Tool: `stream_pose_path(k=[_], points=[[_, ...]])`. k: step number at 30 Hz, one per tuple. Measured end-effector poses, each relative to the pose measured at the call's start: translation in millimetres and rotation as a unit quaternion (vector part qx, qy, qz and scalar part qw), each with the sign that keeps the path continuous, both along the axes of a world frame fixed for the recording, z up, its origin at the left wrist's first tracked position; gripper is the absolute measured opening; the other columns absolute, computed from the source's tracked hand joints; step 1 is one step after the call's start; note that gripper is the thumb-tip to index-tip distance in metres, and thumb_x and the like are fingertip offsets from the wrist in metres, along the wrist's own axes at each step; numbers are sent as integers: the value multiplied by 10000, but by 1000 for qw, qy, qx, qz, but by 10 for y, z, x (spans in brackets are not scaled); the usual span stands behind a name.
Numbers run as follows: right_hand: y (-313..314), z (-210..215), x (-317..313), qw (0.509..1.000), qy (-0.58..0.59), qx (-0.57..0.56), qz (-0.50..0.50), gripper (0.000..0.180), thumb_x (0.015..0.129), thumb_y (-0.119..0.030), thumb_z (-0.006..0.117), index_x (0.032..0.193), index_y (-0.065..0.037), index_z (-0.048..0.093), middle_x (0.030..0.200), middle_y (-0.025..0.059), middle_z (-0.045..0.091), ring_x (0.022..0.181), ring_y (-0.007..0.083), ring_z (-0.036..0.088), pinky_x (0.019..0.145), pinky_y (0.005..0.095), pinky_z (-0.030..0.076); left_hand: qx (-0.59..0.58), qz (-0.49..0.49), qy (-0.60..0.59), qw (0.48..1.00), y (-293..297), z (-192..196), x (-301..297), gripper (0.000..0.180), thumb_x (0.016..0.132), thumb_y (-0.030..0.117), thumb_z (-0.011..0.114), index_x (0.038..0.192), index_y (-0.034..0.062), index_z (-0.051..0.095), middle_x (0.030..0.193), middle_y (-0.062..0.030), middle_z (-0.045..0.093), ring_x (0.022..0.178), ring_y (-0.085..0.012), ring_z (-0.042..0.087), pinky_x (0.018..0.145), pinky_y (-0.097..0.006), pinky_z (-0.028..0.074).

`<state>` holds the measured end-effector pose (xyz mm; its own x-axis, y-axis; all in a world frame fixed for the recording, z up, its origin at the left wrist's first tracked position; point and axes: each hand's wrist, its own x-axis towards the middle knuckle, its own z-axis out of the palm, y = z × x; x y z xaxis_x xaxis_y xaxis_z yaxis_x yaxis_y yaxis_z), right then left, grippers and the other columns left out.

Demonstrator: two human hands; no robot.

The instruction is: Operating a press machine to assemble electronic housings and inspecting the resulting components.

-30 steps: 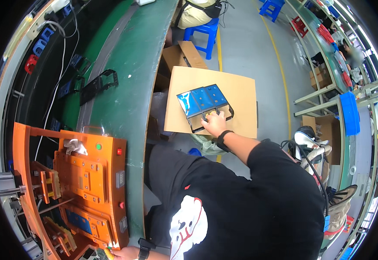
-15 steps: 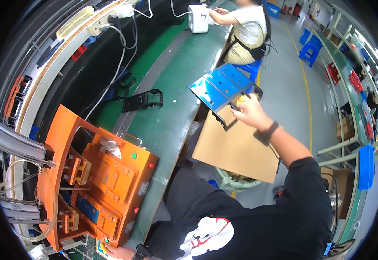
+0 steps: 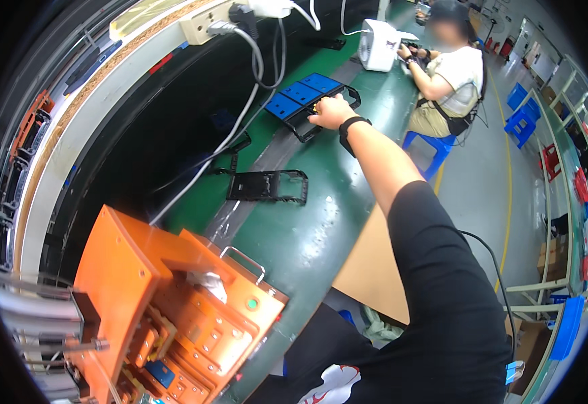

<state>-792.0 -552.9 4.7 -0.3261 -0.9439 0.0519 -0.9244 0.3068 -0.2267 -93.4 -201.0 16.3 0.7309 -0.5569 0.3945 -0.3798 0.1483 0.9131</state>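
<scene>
Blue-panelled black plastic frame [image 3: 307, 101] lies near the green belt's [image 3: 307, 229] far edge; right hand [image 3: 331, 111] grips its rim, fingers curled; best lowered flat.

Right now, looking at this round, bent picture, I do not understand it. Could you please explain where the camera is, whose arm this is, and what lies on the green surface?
The camera sits on a person's head and looks down, so you see that person's own body. Its wide lens bends straight edges. The long arm in the black sleeve is theirs, and the right hand at its end, with a dark wristband, rests on a blue panel in a black frame lying on the long green bench. The left hand is not in view. Nearer lies an empty black frame. At lower left stands an orange fixture with metal parts. White cables hang from a power strip above. Farther along the bench, another seated person works beside a white device.
</scene>
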Motion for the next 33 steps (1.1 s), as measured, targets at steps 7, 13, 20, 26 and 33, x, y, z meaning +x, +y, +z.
stream_pose_path(k=[7, 13, 20, 26, 33], points=[[-1049, -225, 229, 1000, 13, 7, 3, 473, 766, -434, 717, 1079, -81, 741, 1145, 135, 692, 1177, 395, 527, 1007, 468, 447, -9, -33, 338, 941, -79, -37, 53, 546, 960, 461, 417, 1185, -12, 572, 1155, -177, 625, 1031, -333, 598, 877, -468, 501], [-1518, -418, -29, 999, 38, -1, 25, 456, 724, -418, 739, 1093, -151, 732, 1172, 108, 679, 1157, 380, 550, 986, 455, 469, 102, -141, 118, 978, 149, -537, 742, 534, 973, 472, 442, 1187, 2, 579, 1186, -150, 619, 1071, -305, 579, 907, -490, 477], [-1807, -325, 172, 999, 43, 22, -7, 550, 794, -528, 655, 1171, -129, 699, 1282, 115, 623, 1228, 343, 533, 1009, 542, 396, 48, -181, 205, 961, 570, -738, 1382, 535, 975, 479, 446, 1185, 6, 580, 1172, -140, 622, 1055, -300, 583, 894, -484, 481], [-1775, -333, 94, 996, 83, 17, -20, 615, 780, -635, 647, 1154, -151, 711, 1288, 93, 627, 1261, 312, 501, 1049, 615, 302, 9, -232, 311, 922, 795, -1089, 1653, 535, 977, 486, 449, 1183, 10, 581, 1159, -132, 625, 1041, -295, 586, 883, -478, 486], [-1442, -341, -47, 992, -2, -69, 107, 437, 728, -437, 774, 1021, -116, 730, 1096, 118, 696, 1143, 309, 605, 1017, 443, 415, -32, -285, 420, 861, 1047, -1348, 1889, 535, 979, 493, 453, 1180, 14, 582, 1144, -123, 628, 1025, -289, 590, 870, -471, 491]])
